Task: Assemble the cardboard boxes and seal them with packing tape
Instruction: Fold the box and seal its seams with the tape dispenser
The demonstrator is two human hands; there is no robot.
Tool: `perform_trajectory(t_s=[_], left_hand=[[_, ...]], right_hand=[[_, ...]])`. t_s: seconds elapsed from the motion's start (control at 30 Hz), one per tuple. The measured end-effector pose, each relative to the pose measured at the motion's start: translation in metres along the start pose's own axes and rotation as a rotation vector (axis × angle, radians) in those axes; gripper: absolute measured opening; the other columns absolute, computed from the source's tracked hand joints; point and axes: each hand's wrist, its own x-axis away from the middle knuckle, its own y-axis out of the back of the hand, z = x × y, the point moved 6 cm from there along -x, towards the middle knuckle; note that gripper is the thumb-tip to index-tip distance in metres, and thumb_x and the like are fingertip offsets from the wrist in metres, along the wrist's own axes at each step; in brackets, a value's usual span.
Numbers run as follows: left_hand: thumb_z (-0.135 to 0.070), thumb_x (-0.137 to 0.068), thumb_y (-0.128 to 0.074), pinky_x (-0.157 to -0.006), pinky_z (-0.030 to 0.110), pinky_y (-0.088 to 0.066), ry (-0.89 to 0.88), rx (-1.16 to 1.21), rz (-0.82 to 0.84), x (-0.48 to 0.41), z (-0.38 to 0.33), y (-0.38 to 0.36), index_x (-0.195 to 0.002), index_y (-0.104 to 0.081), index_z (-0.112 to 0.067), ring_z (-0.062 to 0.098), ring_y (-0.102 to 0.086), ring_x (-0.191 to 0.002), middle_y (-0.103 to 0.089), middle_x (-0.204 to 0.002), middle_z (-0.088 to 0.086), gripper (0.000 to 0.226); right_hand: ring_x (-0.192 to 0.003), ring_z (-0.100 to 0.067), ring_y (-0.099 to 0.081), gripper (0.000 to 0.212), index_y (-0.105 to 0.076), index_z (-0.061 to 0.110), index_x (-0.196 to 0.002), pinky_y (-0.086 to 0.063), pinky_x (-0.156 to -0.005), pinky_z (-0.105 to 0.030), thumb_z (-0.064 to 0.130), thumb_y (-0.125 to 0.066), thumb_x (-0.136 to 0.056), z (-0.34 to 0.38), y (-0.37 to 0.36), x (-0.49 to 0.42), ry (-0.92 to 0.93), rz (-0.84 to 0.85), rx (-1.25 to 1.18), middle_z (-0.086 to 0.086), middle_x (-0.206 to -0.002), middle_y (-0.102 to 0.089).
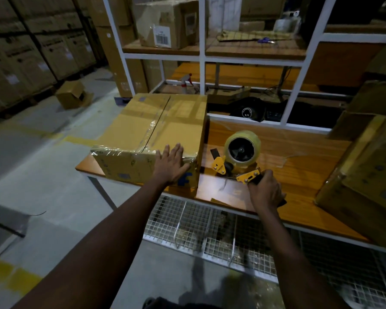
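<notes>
No wording could be read; a white barcode label [163,37] stood on the shelf carton [178,12], digits blurred; a blue f-shaped mark [186,177] showed on the taped box [143,128].

Dim, uneven light (blurred, fisheye-bent edges), soft shadows.

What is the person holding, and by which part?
The right hand grips the tape dispenser by its handle. The left hand holds nothing, resting flat on the cardboard box.
</notes>
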Motion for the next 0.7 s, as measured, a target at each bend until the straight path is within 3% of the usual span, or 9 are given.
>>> perform_trajectory(t_s=[0.07, 0.17, 0.37, 0.57, 0.7], left_hand=[[-0.067, -0.088, -0.005, -0.119, 0.055, 0.001, 0.004, 0.006, 0.004, 0.0, 0.0, -0.002, -0.158, 0.002, -0.016, 0.032, 0.004, -0.152, 0.006, -0.166, 0.004, 0.087], [-0.067, -0.088, -0.005, -0.119, 0.056, 0.0, 0.007, -0.008, 0.001, -0.002, 0.001, -0.004, -0.158, 0.002, -0.016, 0.031, 0.004, -0.152, 0.007, -0.166, 0.003, 0.086], [-0.072, -0.07, 0.012, -0.119, 0.055, -0.001, -0.003, 0.003, -0.035, -0.001, 0.0, -0.003, -0.159, 0.001, -0.016, 0.031, 0.003, -0.152, 0.006, -0.166, 0.002, 0.106], [-0.072, -0.07, 0.01, -0.12, 0.056, 0.0, -0.012, 0.004, -0.045, 0.001, 0.0, -0.003, -0.159, 0.003, -0.016, 0.03, 0.004, -0.152, 0.007, -0.166, 0.003, 0.105], [-0.071, -0.072, 0.008, -0.119, 0.057, -0.002, -0.013, -0.006, -0.062, -0.001, 0.0, -0.006, -0.159, 0.002, -0.016, 0.031, 0.003, -0.152, 0.006, -0.166, 0.003, 0.103]], right_hand=[[-0.117, -0.04, -0.045, 0.034, -0.054, 0.013, -0.107, -0.035, -0.095, -0.05, 0.033, -0.071, -0.085, 0.002, 0.003, -0.01, 0.016, 0.002, 0.041, -0.015, -0.115, -0.061], [-0.127, -0.039, -0.033, 0.04, -0.058, 0.017, -0.112, -0.033, -0.101, -0.052, 0.037, -0.073, -0.082, 0.003, -0.001, -0.024, 0.036, 0.04, 0.18, -0.012, -0.141, -0.043], [-0.146, -0.046, 0.0, 0.041, -0.061, 0.023, -0.114, -0.015, -0.106, -0.076, 0.037, -0.078, -0.08, -0.013, -0.036, -0.041, -0.051, 0.205, 0.19, -0.006, -0.163, -0.01], [-0.147, -0.048, 0.0, 0.036, -0.064, 0.026, -0.114, -0.007, -0.109, -0.076, 0.039, -0.075, -0.082, -0.035, -0.055, -0.04, -0.15, 0.285, 0.224, -0.009, -0.164, -0.008], [-0.145, -0.047, -0.011, 0.035, -0.066, 0.027, -0.113, -0.008, -0.114, -0.068, 0.042, -0.072, -0.082, -0.039, -0.06, -0.042, -0.168, 0.28, 0.259, -0.009, -0.16, -0.026]])
